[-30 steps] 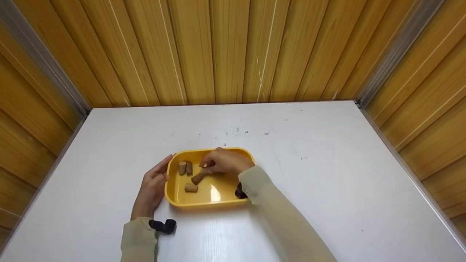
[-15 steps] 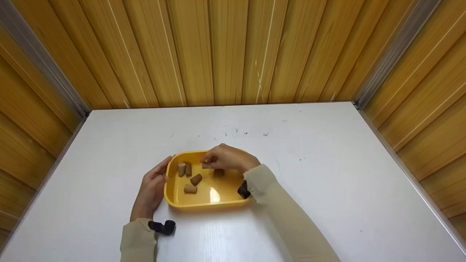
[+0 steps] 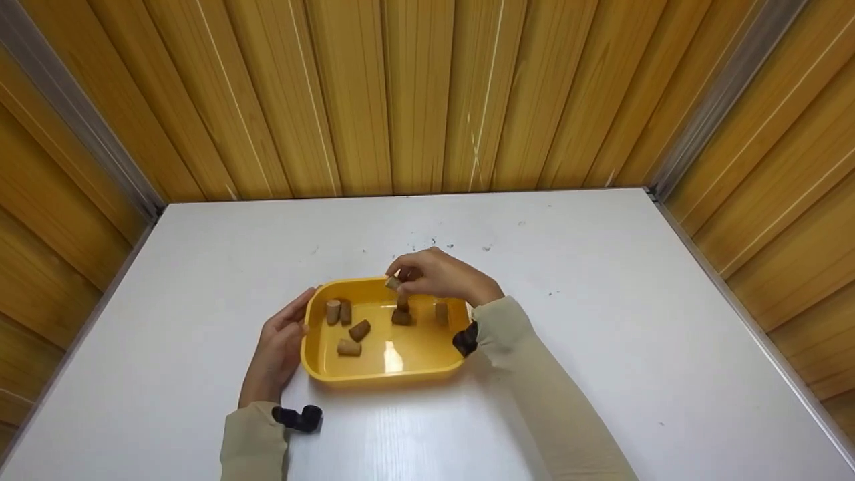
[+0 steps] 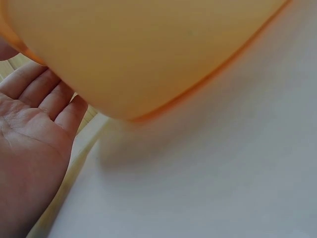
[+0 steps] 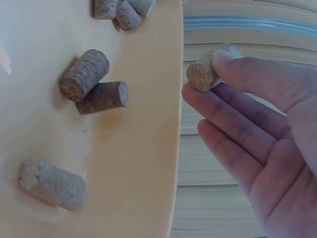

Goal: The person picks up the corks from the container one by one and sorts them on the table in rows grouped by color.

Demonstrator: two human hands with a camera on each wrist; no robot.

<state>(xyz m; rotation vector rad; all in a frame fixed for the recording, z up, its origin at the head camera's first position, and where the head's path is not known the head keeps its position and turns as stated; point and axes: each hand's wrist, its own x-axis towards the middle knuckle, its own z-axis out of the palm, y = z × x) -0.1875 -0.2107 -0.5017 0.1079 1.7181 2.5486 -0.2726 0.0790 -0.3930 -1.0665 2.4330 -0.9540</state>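
Note:
A yellow tray (image 3: 384,377) holds several short cylindrical corks, some light and some dark brown. My left hand (image 3: 279,341) rests against the tray's left outer side, its fingers fairly straight and the thumb at the rim; the left wrist view shows the palm, with the fingertips hidden by the tray. Between thumb and fingers, my right hand (image 3: 444,274) pinches a light cork (image 5: 201,75) at the tray's far rim. Below that hand, one dark cork (image 5: 85,75) leans against another dark cork (image 5: 105,97). A light cork (image 5: 52,183) lies apart from them.
On the tray's left side stand two corks close together, one of them a light cork (image 3: 333,312). The white table (image 3: 601,321) reaches to wood-patterned walls (image 3: 414,100) at the back and sides. Small dark marks dot its surface behind the tray.
My right hand has lifted away from the tray's middle, up and to the right, with the light cork in its fingers. Corks beneath it have come into sight. The left hand stays put.

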